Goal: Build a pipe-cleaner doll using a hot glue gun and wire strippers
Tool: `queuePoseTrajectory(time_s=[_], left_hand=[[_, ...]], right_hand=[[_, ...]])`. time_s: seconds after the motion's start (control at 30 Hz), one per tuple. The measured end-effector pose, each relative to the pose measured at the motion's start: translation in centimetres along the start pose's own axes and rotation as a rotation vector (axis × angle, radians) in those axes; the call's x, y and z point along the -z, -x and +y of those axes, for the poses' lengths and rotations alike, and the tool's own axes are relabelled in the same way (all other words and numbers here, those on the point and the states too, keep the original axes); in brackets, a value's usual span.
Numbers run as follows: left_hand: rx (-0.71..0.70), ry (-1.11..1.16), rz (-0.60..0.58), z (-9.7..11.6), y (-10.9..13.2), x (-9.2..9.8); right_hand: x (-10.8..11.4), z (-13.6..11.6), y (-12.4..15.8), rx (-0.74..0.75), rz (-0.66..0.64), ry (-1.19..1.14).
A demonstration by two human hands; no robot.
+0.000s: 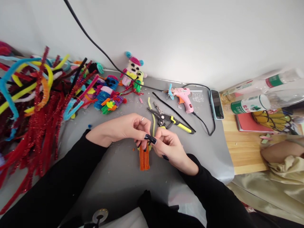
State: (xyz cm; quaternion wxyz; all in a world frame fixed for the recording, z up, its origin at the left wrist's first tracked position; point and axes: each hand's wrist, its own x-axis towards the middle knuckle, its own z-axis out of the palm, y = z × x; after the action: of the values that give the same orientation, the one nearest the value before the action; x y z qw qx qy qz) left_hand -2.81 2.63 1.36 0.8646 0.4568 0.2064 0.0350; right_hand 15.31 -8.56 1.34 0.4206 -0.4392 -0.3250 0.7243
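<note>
My left hand (136, 128) and my right hand (169, 147) meet over the middle of the grey mat, fingers pinched and thumb tips nearly touching. Whatever sits between the fingertips is small and hidden among the dark-painted nails. Just below the fingers is an orange pipe-cleaner piece (144, 160) with yellow-green bits at its upper end; I cannot tell whether the fingers touch it. Behind the hands lie a yellow-green pipe cleaner (153, 118), wire-stripping pliers (169, 120) with black and yellow handles, and a black pipe cleaner (174, 110).
A pink glue gun (186, 99) and a phone (217, 104) lie at the back right. Pipe-cleaner dolls (133, 72) stand by the wall. Loose pipe cleaners (45, 104) heap up on the left. Plastic bottles (251, 103) and another person's arm (280, 150) are at the right.
</note>
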Motion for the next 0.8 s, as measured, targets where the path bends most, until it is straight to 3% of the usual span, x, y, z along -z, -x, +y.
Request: queuePoseTrajectory(time_s=[0.43,0.8], left_hand=[[0.037,-0.025,0.085,0.05,0.09,-0.18],[-0.031,-0.056,0.043,0.60,0.60,0.13]], right_hand=[[0.04,0.07,-0.02,0.002,0.040,0.043],[-0.16,-0.31,0.01,0.035,0.048,-0.034]])
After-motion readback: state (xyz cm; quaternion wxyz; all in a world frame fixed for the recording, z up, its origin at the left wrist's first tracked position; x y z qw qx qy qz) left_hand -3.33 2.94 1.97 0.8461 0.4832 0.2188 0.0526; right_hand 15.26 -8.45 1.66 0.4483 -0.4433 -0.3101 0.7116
